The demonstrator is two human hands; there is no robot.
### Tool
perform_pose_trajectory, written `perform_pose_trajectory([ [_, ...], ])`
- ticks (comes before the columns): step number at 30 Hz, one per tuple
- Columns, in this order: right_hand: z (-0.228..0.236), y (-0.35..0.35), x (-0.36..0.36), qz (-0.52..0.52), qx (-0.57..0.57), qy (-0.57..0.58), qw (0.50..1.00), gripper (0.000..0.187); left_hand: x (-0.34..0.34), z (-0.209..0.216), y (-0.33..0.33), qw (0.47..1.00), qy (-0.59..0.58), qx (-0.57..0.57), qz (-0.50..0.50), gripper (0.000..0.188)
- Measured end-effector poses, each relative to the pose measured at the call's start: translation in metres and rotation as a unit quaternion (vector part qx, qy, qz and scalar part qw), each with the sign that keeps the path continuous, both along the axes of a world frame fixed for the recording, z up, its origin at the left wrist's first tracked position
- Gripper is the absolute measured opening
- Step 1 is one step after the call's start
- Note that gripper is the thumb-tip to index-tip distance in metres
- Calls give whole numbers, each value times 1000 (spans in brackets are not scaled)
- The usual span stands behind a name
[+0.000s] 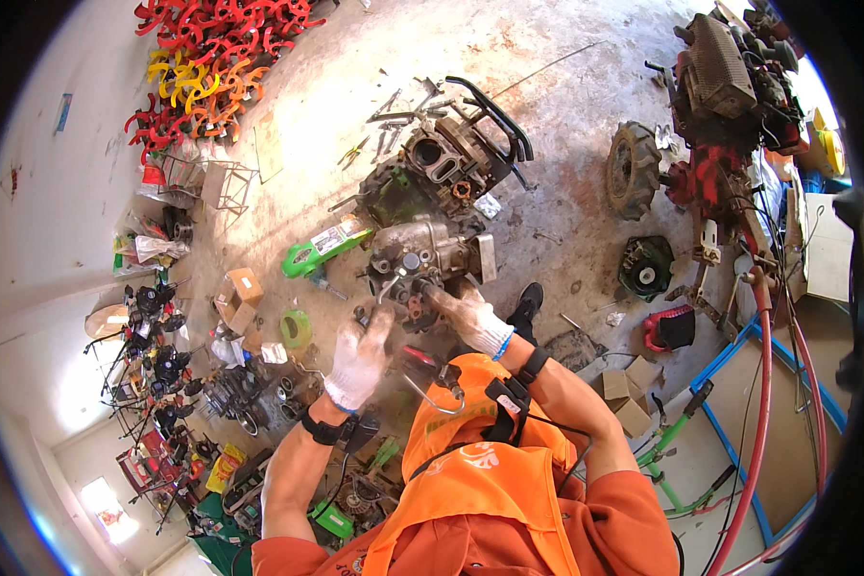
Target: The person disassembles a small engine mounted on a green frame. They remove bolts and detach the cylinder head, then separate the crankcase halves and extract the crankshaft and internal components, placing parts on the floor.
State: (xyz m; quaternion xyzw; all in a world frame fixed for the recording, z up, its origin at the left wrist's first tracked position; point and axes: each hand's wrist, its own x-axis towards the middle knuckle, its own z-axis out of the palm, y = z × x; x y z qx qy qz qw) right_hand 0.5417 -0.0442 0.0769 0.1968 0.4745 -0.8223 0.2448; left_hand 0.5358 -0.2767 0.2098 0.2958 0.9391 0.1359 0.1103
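Observation:
A grey metal engine casing (408, 240) stands on the floor in front of me, with a round hub on its upper face. My left hand (358, 357), in a white work glove, is closed at the casing's near left side. Its fingers curl around something I cannot make out, beside a thin bent metal rod (388, 286). My right hand (472, 321), in a soiled white glove, is at the casing's near right edge. Its fingers are closed against a dark part there, partly hidden. Below the hands is a red and dark object (419, 356), whose kind is unclear.
Beyond the casing sits a partly dismantled engine block (442, 158), with loose tools (390, 117) scattered past it. A green cover (319, 248) lies left. To the right are a tyred wheel (633, 170), a round dark part (645, 268) and a red hose (754, 422).

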Motion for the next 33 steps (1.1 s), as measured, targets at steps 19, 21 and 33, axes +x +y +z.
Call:
perform_pose_trajectory([
  [19,79,54,-23,220,124,-48,966,77,-24,36,10,831,-356,269,332,37],
  [21,64,48,-19,184,76,-52,979,70,-29,37,4,947,-239,112,185,39],
  [33,11,37,0,76,-55,1,996,64,-32,43,16,915,-293,157,230,38],
])
